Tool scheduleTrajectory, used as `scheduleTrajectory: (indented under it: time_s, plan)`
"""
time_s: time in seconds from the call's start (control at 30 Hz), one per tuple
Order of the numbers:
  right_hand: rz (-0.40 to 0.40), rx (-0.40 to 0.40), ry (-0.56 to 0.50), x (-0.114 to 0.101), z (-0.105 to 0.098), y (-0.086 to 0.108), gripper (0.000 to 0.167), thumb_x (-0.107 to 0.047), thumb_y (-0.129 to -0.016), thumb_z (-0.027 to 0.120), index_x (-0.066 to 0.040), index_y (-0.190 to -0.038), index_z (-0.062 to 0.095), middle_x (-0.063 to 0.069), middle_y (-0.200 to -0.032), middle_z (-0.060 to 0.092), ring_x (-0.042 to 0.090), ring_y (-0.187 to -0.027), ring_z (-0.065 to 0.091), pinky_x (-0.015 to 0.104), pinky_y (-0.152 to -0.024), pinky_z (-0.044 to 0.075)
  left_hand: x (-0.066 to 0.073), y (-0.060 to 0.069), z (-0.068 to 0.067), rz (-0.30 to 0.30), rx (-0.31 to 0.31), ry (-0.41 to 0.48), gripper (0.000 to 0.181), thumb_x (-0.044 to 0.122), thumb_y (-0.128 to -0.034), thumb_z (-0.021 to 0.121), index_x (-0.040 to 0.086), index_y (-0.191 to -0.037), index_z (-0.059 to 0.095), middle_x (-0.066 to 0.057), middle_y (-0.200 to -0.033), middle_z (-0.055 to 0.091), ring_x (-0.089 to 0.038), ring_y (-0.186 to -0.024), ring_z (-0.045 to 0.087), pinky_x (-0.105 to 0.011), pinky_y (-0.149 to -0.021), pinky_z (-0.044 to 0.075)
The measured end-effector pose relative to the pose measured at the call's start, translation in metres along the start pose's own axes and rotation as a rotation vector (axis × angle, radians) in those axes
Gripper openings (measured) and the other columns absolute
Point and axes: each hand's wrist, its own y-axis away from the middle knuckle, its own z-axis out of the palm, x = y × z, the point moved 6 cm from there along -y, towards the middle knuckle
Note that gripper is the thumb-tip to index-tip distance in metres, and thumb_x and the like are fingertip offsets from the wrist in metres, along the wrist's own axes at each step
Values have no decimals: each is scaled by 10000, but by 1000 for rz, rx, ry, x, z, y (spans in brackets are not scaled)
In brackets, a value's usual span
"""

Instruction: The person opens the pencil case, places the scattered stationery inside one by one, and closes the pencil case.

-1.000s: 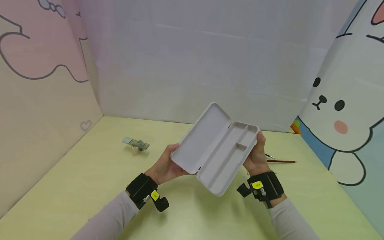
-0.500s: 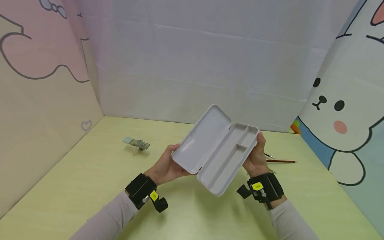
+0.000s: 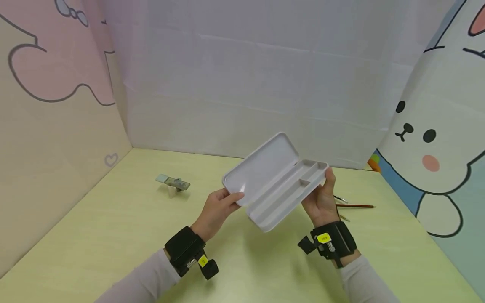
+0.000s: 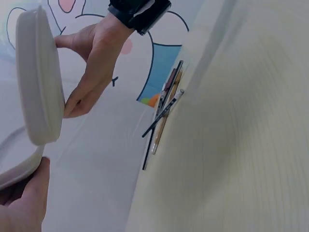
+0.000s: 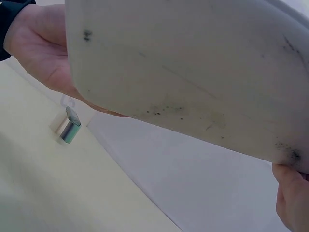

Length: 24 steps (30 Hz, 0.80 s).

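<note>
Both hands hold an opened white pencil case [image 3: 282, 195] above the table, tilted, with its lid [image 3: 261, 168] swung out to the left. The divided compartments of its base face the head camera, with nothing in them. My left hand [image 3: 216, 210] pinches the lid's near left corner, thumb on the inner face. My right hand [image 3: 321, 200] grips the base at its far right end; its fingers are partly hidden behind the case. Dark scuffs mark the case's outer face [image 5: 183, 72] in the right wrist view.
Several pencils or thin sticks [image 4: 164, 106] lie together on the table, partly behind my right hand in the head view; one is reddish-brown [image 3: 356, 206]. A greenish flat piece [image 3: 173, 182] rests on a small whitish block [image 3: 172, 192] at the left. Printed panels wall the table [image 3: 94, 235].
My left hand has shifted its hold, bringing its thumb onto the lid's inner face. The case has tilted, its near end rising. The right hand keeps its grip.
</note>
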Motion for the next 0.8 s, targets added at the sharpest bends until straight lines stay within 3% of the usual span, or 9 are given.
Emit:
scheduleTrajectory:
  time_s: [0.13,0.3,0.43,0.6,0.8]
  plan:
    - [-7,49,-48,2,-3,1,515,-291,-786,788,-130,-1218,557,37,-1220,574,181,-1141,553,300,-1028,478,2,0,-2,63,213,-89,402,83,-899,627,-24,-1279,552,-183,-1244,618,-129,-1021,641,-298,-926,538]
    - [-21,76,-33,6,-8,1,564,-303,-786,787,-188,-1278,536,8,-1278,542,162,-1222,500,296,-1129,372,2,-1,-4,132,351,-163,387,67,-874,651,-13,-1248,589,-210,-1195,645,-142,-969,653,-272,-853,543]
    - [-28,104,-9,9,-13,2,586,-337,-802,765,-215,-1313,505,-2,-1320,505,162,-1269,472,312,-1153,326,-2,-3,-5,131,386,-184,378,70,-862,667,-36,-1219,602,-226,-1179,649,-191,-982,659,-322,-874,550]
    - [-19,178,5,13,-19,6,561,-360,-795,768,-159,-1248,506,25,-1293,505,173,-1218,508,307,-1110,400,-11,-5,-7,86,383,-177,401,67,-864,667,-55,-1237,580,-240,-1228,627,-281,-1076,647,-405,-947,534]
    - [-22,158,59,15,-18,7,502,-375,-808,753,-158,-1213,550,22,-1271,535,165,-1204,509,301,-1090,419,-11,-7,-11,63,372,-137,367,33,-863,668,-79,-1203,588,-268,-1224,627,-274,-1065,657,-381,-921,546]
